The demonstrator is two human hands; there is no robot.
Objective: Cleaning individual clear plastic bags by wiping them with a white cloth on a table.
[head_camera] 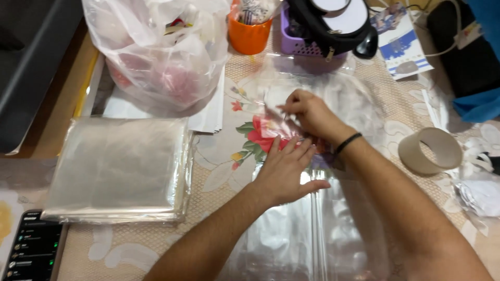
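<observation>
Both forearms are bare and sleeveless, and the right wrist wears a thin black band (348,142).

Orange cup (250,36); purple basket (298,46); floral beige tablecloth (229,156); black wristband (348,142).

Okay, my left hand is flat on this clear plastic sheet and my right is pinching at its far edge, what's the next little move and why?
Probably keep the left hand pressing flat and draw the right hand along the far edge of the clear plastic sheet. The sheet lies loose and wrinkled over the floral tablecloth, and the right hand's fingers pinch only one spot.
</observation>
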